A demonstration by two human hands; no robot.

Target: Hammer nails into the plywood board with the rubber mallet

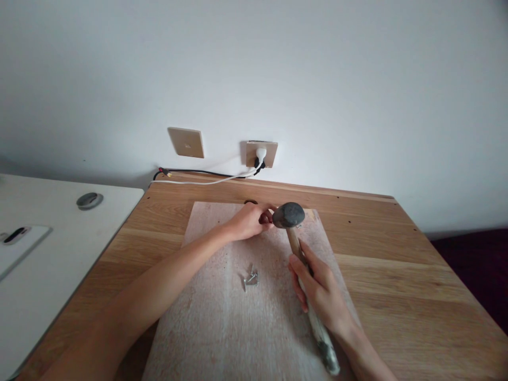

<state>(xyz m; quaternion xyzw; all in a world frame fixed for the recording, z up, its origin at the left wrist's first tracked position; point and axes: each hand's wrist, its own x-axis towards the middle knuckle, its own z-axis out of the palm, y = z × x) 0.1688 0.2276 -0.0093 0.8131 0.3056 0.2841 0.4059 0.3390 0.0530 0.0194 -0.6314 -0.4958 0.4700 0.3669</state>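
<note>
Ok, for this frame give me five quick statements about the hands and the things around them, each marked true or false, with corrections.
1. The right hand grips the mallet by its handle. True.
2. The mallet's head is bright red. False: it is dark grey.
3. Several loose nails lie on the board. True.
4. Both wall plates have something plugged in. False: only the plate on the right does.
5. The left hand is at the board's far end. True.
</note>
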